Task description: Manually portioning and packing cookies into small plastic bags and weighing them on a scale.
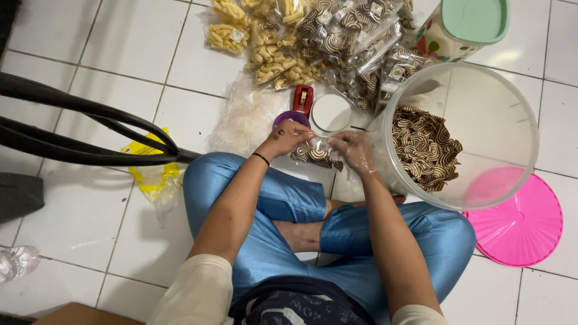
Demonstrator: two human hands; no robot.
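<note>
While pinched at its mouth between left hand (284, 137) and gloved right hand (353, 150), looks light, crinkly, fragile: small clear bag of striped biscuits (314, 156).

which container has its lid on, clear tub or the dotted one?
The dotted container at top right: a mint-green lid covers it. The big clear tub of striped snacks stands open, its pink lid lying on the floor beside it.

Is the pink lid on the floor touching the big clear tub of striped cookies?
Cannot tell. In the head view, the tub rim overlaps the pink lid edge, but the tub stands taller, so real contact down at the floor stays hidden.
</note>
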